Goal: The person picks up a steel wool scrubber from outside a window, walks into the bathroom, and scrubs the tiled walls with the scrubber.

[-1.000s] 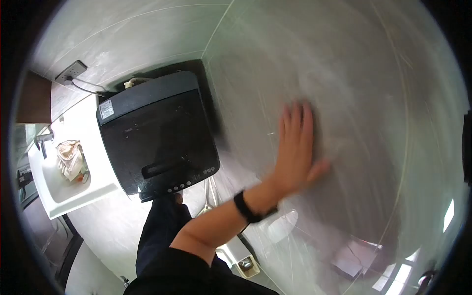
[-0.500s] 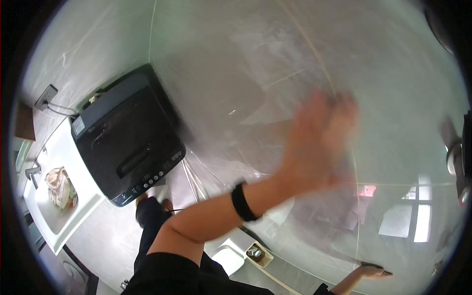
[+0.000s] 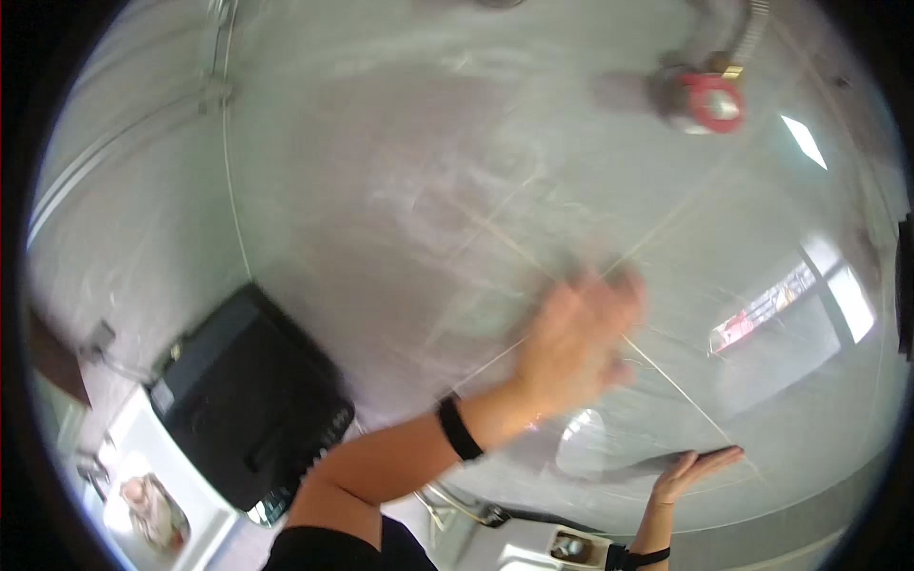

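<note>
My left hand (image 3: 576, 333) reaches out over the grey tiled wall (image 3: 381, 181), blurred by motion. Its thumb stands apart from the fingers, and no object shows in it; whether the palm touches the tile I cannot tell. A black band circles that wrist. Lower and to the right, my right hand (image 3: 687, 476) is held with its fingers stretched out straight, close to the glossy tiles, a dark shadow beside it. Nothing is visible in its grasp, and another black band sits around this forearm.
A black top-loading washing machine (image 3: 252, 400) stands at lower left beside a white sink (image 3: 205, 519) holding crumpled cloth (image 3: 152, 509). A red-ringed round fitting (image 3: 714, 103) with a hose juts from the wall at upper right. Below my hands is a small open box (image 3: 595, 552).
The view has tilted upward, bringing the red-ringed fitting into sight and lowering the washing machine and sink. My left hand appears lower and more to the left, my right hand higher.
</note>
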`<state>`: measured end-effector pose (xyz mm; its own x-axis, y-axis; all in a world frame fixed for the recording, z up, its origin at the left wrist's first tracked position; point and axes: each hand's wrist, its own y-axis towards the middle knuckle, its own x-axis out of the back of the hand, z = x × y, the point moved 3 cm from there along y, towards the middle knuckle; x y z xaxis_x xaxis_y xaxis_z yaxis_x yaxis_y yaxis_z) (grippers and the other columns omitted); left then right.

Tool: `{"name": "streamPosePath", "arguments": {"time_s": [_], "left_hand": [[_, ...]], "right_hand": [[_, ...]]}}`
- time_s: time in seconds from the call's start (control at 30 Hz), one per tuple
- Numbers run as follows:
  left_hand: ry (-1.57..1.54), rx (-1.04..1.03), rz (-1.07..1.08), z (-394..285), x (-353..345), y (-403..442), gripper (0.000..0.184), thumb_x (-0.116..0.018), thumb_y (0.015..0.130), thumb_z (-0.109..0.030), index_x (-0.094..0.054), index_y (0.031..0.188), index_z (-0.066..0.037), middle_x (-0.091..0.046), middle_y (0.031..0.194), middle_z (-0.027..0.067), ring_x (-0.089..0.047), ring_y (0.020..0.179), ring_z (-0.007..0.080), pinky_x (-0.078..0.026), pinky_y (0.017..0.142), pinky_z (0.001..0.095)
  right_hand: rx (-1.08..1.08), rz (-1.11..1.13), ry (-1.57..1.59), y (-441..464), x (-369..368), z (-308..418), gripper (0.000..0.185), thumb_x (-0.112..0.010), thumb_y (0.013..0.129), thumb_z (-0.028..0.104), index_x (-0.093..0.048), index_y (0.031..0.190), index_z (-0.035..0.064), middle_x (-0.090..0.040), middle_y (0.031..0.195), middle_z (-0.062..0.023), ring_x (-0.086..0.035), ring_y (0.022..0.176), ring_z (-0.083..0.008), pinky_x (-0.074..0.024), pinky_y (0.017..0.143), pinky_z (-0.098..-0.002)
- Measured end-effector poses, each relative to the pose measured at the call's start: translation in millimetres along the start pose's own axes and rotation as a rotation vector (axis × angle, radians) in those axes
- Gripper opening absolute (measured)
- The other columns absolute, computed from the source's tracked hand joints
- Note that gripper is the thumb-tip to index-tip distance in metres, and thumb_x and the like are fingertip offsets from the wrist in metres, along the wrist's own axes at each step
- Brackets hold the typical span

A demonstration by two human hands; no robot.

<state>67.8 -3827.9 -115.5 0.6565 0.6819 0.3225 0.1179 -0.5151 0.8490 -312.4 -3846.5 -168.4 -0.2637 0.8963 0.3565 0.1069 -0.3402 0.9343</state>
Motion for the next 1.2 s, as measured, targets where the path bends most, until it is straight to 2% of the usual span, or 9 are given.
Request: {"name": "streamPosePath", "arguments": {"time_s": [0.13,0.23,0.33,0.4,0.57,0.77,1.0,1.07,1.2], "left_hand": [[0.141,-0.445,0.206,-24.5,-62.2,-66.6,0.088,-0.078,0.067,-0.043,-0.043,0.143,-0.015,-0.051,0.136,0.0059,-0.049,0.123,0.0245,-0.042,0.098,0.0398],[0.456,-0.068,0.346,24.2,26.7,-48.1,0.084,-0.075,0.071,-0.039,-0.041,0.142,-0.009,-0.049,0.135,0.0126,-0.047,0.122,0.0336,-0.040,0.099,0.0470],[0.758,0.158,-0.193,115.0,100.9,-24.8,0.088,-0.058,0.089,-0.041,-0.017,0.151,0.006,-0.019,0.158,0.0258,-0.010,0.146,0.0464,-0.010,0.118,0.0536],[0.748,0.232,-0.289,141.8,130.7,-5.4,0.084,-0.054,0.093,-0.039,-0.013,0.152,0.005,-0.018,0.157,0.0269,-0.010,0.146,0.0469,-0.011,0.117,0.0549],[0.736,-0.100,-0.297,44.8,81.2,42.3,0.094,-0.062,0.088,-0.045,-0.015,0.152,0.004,-0.020,0.157,0.0270,-0.014,0.146,0.0445,-0.014,0.117,0.0534],[0.482,-0.747,0.497,-89.7,-68.3,-78.9,0.088,-0.065,0.084,-0.048,-0.028,0.150,-0.003,-0.033,0.155,0.0100,-0.028,0.145,0.0233,-0.018,0.119,0.0393],[0.438,-0.901,0.210,-47.3,-29.7,-25.0,0.052,-0.049,0.092,-0.017,-0.044,0.141,-0.003,-0.037,0.154,0.0080,-0.035,0.141,0.0249,-0.029,0.116,0.0409],[0.513,-0.888,0.075,-32.7,5.7,12.7,0.048,-0.051,0.089,-0.012,-0.050,0.136,-0.004,-0.046,0.145,0.0107,-0.044,0.134,0.0285,-0.037,0.110,0.0435],[0.684,-0.519,-0.310,-1.4,92.4,81.6,0.035,-0.054,0.092,-0.015,-0.058,0.126,-0.010,-0.061,0.120,0.0108,-0.058,0.104,0.0286,-0.047,0.094,0.0443]], "right_hand": [[-0.018,0.351,0.190,-45.4,26.1,44.0,0.072,-0.049,0.098,0.030,-0.016,0.153,-0.0016,-0.007,0.161,-0.0236,-0.005,0.149,-0.0414,-0.0056,0.119,-0.0520],[-0.224,0.442,0.091,-113.8,93.7,24.2,0.072,-0.057,0.089,0.012,-0.025,0.152,0.0009,-0.017,0.160,-0.0224,-0.013,0.148,-0.0422,-0.0113,0.119,-0.0520],[-0.532,0.317,0.043,-232.2,173.0,13.5,0.078,-0.058,0.077,-0.005,-0.031,0.150,0.0028,-0.028,0.156,-0.0219,-0.021,0.145,-0.0425,-0.0169,0.119,-0.0489],[-0.763,0.363,-0.053,-327.6,219.4,-7.4,0.079,-0.059,0.076,-0.006,-0.032,0.149,0.0029,-0.031,0.154,-0.0220,-0.023,0.144,-0.0425,-0.0191,0.118,-0.0474],[-0.953,0.646,0.029,-424.3,285.3,74.4,0.078,-0.063,0.076,-0.003,-0.032,0.147,-0.0005,-0.035,0.150,-0.0265,-0.029,0.142,-0.0435,-0.0243,0.117,-0.0457],[-0.868,0.549,0.095,-374.0,291.0,120.1,0.079,-0.069,0.073,-0.002,-0.037,0.145,0.0020,-0.036,0.149,-0.0234,-0.030,0.140,-0.0443,-0.0284,0.115,-0.0464],[-0.967,0.372,-0.132,-420.8,401.8,97.7,0.076,-0.060,0.067,-0.008,-0.043,0.141,0.0010,-0.037,0.149,-0.0235,-0.030,0.141,-0.0421,-0.0241,0.117,-0.0447],[-1.156,0.415,-0.310,-462.3,431.7,89.4,0.065,-0.068,0.081,0.008,-0.042,0.139,-0.0062,-0.048,0.138,-0.0304,-0.044,0.130,-0.0427,-0.0332,0.112,-0.0441],[-1.108,0.405,-0.387,-503.2,448.3,97.5,0.059,-0.068,0.084,0.011,-0.047,0.136,-0.0064,-0.051,0.133,-0.0302,-0.047,0.125,-0.0444,-0.0353,0.109,-0.0464]]}}
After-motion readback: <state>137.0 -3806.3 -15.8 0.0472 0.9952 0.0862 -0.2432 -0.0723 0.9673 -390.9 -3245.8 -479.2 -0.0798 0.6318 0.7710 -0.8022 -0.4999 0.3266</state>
